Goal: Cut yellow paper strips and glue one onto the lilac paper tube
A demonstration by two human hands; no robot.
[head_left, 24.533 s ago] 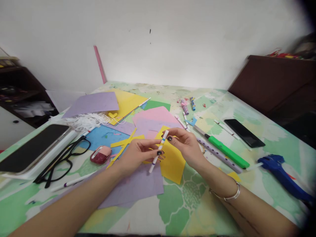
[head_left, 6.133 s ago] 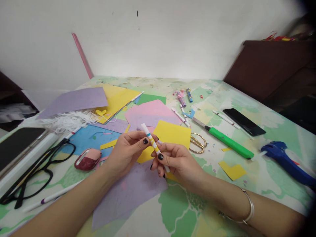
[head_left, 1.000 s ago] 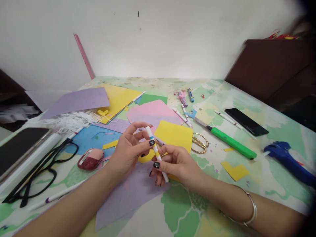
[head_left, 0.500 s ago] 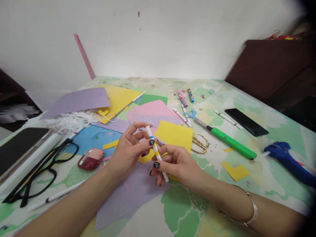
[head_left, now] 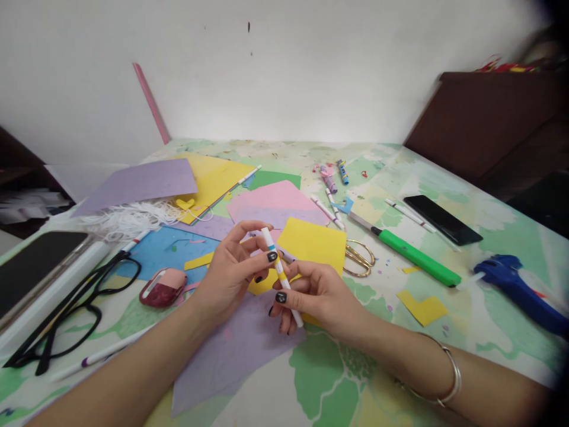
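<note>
A slim white marker (head_left: pixel 281 274) with a blue band near its top and a yellow band lower down is tilted between both hands. My left hand (head_left: pixel 242 255) pinches its upper part between thumb and fingers. Lower down, my right hand (head_left: pixel 311 292) grips the marker with the thumb on top. Beneath the hands lie a purple paper sheet (head_left: pixel 226 356) and a yellow paper square (head_left: pixel 313 240). Right behind the yellow square, the gold handles of scissors (head_left: pixel 361 259) stick out; their blades are hidden.
A green utility knife (head_left: pixel 418 256), a black phone (head_left: pixel 442 219) and a blue glue gun (head_left: pixel 518 287) lie to the right. On the left are black eyeglasses (head_left: pixel 93 314), a small pink-and-maroon case (head_left: pixel 163 287), white string (head_left: pixel 128 218) and coloured paper (head_left: pixel 142 181).
</note>
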